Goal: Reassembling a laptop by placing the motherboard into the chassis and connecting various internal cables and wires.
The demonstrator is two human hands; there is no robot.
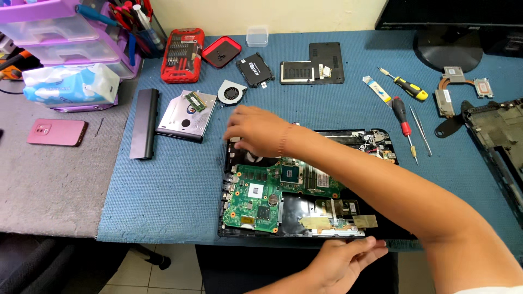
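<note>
Green motherboard (256,198) sits bare inside an opened black laptop base (376,140), which lies on a blue work mat (163,185).

Head view only. Right hand (256,130) reaches across the base to its far left corner, palm down, fingers loosely curled over the edge of the board; whether it pinches anything cannot be told, since the fingertips are hidden beneath the hand. Left hand (346,261) lies at the near edge of the base, fingers flat and together, pressing on the rim and holding nothing.

Laid out beyond the base: a small cooling fan (231,91), a silver optical drive (181,115) with a memory stick (195,101) on top, and a long black battery (144,123) left of it. Farther back are a red bit case (182,54), a solid-state drive (254,70) and a black cover panel (313,65). To the right lie a red-handled screwdriver (403,122), a yellow-handled screwdriver (408,87), tweezers (420,129) and a copper heat sink (457,84). A pink phone (56,132) and a pack of wipes (71,84) rest on the grey surface at left.
</note>
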